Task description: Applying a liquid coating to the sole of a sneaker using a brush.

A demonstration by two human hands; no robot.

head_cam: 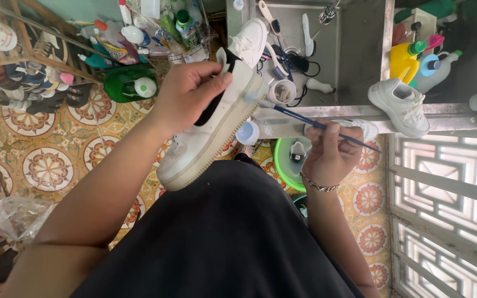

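— Biggest worry here?
— Paint landing where unwanted: the thin blue brush (316, 124), held far back on its stem, tip at the heel end of the white sneaker (211, 129), right beside the black collar lining. A small wobble, probably a smear on the dark fabric

— Anything else likely to slip?
— The shoe itself. Held in mid-air above the lap, tilted, toe down toward the black garment (227, 232), with nothing beneath for support. A loosened grip, and probably a drop onto the cloth or the patterned tile floor (45, 165)

— Left hand (186, 91): state?
— Closed around the heel end of the sneaker, fingers wrapped over the upper and into the opening, thumb across the top. Firm-looking clamp

— Right hand (329, 152)?
— Curled shut on the brush handle, pinched between thumb and fingertips, a silver bracelet (318, 186) at the wrist. Bristle end reaching left to the sole edge; actual contact too small to judge

— Surroundings worth noting?
— A small round cap or pot (248, 132) just below the brush tip, near the sole. Behind, a steel counter (327, 113) and sink with another white sneaker (401, 105) perched on the edge, one more (249, 38) further back. A green basin (288, 157) on the floor, close to the right wrist. Bottles crowded at top left and top right

— Risk from clutter?
— Possibly: an elbow swing toward the perched shoe, easily knocked off the edge
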